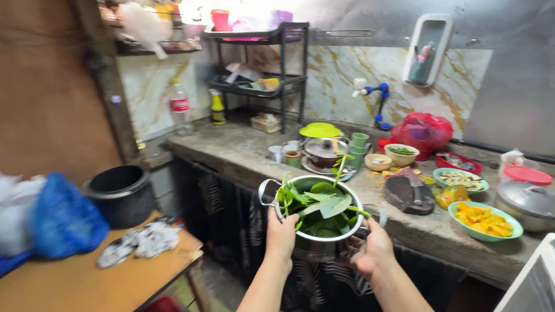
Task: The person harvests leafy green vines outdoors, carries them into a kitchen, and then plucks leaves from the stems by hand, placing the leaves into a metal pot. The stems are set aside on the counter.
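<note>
Both your hands clasp the round steel colander of green leaves (320, 207) — left hand (281, 236) on its near-left rim, right hand (372, 250) under its near-right side — above the concrete counter's (236, 150) near edge.

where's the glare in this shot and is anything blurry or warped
Head view: light blows out the top centre above the black rack, washing out the pink containers; the left hand and right hand on the metal pot of greens are fairly sharp; edges stretch and tilt from the wide lens, softest at the corners.
</note>
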